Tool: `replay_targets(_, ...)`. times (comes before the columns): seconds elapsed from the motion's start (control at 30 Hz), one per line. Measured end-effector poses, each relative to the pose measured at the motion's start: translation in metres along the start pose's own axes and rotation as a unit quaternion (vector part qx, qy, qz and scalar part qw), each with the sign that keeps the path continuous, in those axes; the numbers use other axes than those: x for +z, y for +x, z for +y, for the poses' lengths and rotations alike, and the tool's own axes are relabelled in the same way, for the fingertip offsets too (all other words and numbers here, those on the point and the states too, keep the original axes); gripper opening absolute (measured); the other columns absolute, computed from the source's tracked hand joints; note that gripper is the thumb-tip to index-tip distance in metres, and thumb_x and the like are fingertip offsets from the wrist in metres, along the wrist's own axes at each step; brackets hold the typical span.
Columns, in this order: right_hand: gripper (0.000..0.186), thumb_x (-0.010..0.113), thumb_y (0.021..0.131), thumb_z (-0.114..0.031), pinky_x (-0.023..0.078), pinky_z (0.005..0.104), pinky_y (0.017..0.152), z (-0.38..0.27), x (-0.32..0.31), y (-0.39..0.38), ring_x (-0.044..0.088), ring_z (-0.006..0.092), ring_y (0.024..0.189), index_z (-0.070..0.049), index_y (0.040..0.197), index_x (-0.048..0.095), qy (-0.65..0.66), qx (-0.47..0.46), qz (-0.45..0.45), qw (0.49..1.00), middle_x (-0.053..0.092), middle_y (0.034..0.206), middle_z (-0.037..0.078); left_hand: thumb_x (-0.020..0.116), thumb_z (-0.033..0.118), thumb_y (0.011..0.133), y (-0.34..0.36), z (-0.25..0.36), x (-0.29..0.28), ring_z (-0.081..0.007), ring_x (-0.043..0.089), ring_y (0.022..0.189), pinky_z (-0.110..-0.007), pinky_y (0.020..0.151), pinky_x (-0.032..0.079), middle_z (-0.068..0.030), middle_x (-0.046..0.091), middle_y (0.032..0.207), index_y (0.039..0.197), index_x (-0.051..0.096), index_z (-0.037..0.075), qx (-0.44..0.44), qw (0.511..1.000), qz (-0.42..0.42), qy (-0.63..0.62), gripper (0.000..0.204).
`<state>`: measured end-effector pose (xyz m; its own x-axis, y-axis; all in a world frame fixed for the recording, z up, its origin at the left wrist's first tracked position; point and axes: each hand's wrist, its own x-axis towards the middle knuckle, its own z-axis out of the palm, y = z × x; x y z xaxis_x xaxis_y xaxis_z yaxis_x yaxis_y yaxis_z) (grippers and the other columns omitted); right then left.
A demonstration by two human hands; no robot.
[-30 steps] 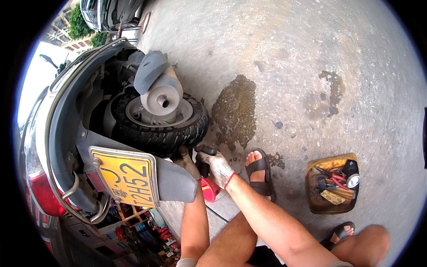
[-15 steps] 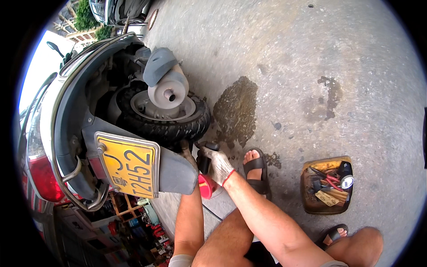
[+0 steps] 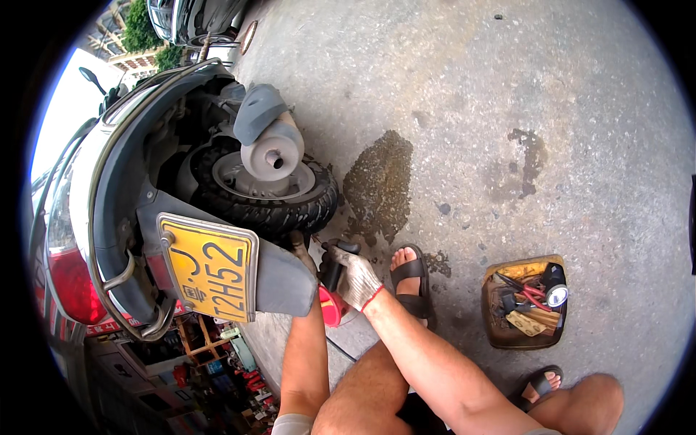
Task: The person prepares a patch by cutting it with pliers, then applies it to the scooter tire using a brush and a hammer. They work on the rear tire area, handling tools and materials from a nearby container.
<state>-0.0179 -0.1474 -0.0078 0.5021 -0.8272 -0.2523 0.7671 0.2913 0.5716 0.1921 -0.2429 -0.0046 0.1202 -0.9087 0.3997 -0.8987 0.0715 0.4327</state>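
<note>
Being gripped near the rear tyre, a black tool is wrapped by the fingers of the gloved right hand; just beside the tyre, the left hand is partly hidden, its fingers' state unclear.

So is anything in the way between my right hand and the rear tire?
Only the black tool it holds; nothing else visible stands between your right hand and the rear tire. Your left hand is further left, by the tire.

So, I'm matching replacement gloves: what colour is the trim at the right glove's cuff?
The cuff trim is red; it shows best in the head view.
</note>
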Motion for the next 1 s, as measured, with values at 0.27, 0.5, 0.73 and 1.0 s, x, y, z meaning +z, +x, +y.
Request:
replay_targets(0.27,0.014,0.065,0.096,-0.017,0.051,0.0368,0.078,-0.001,-0.007,-0.002,0.059,0.021,0.083,-0.008,0.105,0.059,0.011,-0.008,-0.027,1.0,0.061,0.09,0.005,0.067,0.042,0.097,-0.015,0.053,0.012,-0.0201,0.064,0.101,-0.03,0.082,0.057,-0.0112,0.058,0.129,0.141,0.044,0.004,-0.049,0.986,-0.011,-0.157,0.062)
replay_targets(0.5,0.013,0.064,0.096,-0.014,0.051,0.037,0.078,0.004,-0.003,-0.007,0.06,0.0213,0.083,-0.008,0.107,0.059,0.008,-0.004,-0.012,1.0,0.061,0.091,0.005,0.066,0.042,0.097,-0.017,0.063,0.001,-0.02,0.063,0.102,-0.03,0.083,0.057,-0.0111,0.058,0.129,0.14,0.046,0.004,-0.064,0.982,-0.019,-0.175,0.061)
replay_targets(0.73,0.013,0.063,0.096,-0.011,0.051,0.0368,0.078,0.004,0.001,-0.011,0.06,0.0212,0.083,-0.007,0.108,0.059,0.019,-0.014,0.001,1.0,0.062,0.092,0.006,0.066,0.042,0.097,-0.017,0.067,0.001,-0.0198,0.063,0.104,-0.031,0.085,0.057,-0.011,0.059,0.129,0.139,0.047,0.003,-0.074,0.981,-0.029,-0.179,0.059)
replay_targets(1.0,0.013,0.063,0.096,-0.01,0.051,0.0368,0.076,0.005,0.001,-0.013,0.06,0.0213,0.083,-0.007,0.108,0.059,0.013,-0.015,-0.011,1.0,0.062,0.092,0.006,0.065,0.041,0.098,-0.017,0.07,-0.001,-0.0197,0.063,0.105,-0.031,0.086,0.056,-0.0109,0.059,0.129,0.138,0.049,0.003,-0.076,0.978,-0.039,-0.188,0.058)
